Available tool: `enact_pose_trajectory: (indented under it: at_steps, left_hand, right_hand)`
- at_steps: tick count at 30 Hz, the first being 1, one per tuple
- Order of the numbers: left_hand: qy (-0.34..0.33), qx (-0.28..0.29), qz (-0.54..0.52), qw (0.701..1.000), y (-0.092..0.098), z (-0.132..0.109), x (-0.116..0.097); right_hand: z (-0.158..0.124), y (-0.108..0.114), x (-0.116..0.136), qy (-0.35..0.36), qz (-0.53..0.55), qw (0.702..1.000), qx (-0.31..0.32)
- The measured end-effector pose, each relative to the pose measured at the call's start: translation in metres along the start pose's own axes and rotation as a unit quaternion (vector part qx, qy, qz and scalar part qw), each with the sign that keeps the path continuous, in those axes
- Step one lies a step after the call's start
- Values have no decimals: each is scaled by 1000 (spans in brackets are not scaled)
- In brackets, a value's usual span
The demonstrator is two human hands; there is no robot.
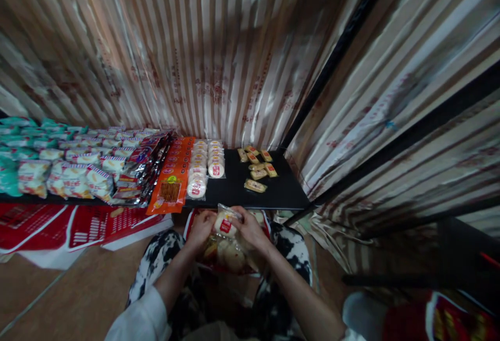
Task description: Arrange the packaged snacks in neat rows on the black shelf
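Between my two hands is a round white cake in a clear wrapper with a red label (225, 225). My left hand (203, 228) pinches its left side, and my right hand (247, 226) grips the right side. Below them, an open red-and-white bag or box (188, 226) rests between my knees, with more wrapped round cakes (232, 257) inside. Just beyond my hands, on the black shelf (230, 195), wrapped white cakes with red labels (196, 187) stand in two rows.
Left of the cakes lie an orange snack packet (171, 182), dark shiny packets (136, 177), white snack bags (76, 179) and green bags (10, 174). Several small yellow-wrapped bars (255, 186) lie at right. Black metal posts (332, 60) and striped sheeting (219, 70) border the shelf.
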State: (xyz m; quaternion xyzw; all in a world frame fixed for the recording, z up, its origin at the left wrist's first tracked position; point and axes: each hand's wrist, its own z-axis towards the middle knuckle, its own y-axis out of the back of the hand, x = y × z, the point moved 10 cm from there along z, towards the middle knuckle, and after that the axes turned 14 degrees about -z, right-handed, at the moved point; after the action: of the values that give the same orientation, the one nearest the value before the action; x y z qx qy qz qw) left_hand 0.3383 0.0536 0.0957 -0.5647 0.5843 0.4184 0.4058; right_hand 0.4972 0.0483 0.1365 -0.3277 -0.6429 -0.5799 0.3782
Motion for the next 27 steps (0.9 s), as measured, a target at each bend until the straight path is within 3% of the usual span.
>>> enact_pose_trajectory:
  at_steps: [6, 12, 17, 22, 27]
  left_hand:
    - [10, 19, -46, 999, -8, 3, 14]
    - [-21, -20, -71, 997, -3, 15, -3]
    - [-57, -37, -66, 996, -2, 31, -26]
    - [-85, -53, 8, 995, 0, 49, -49]
    - [-87, -80, 10, 993, 0, 68, -52]
  right_hand:
    - [12, -4, -20, -57, 102, 993, -16]
    - [20, -6, -30, -80, 199, 976, -29]
    - [34, 1, -22, -47, 173, 983, -31]
    - [54, 12, -18, -50, 165, 984, -54]
    - [77, 14, -21, -49, 140, 987, -54]
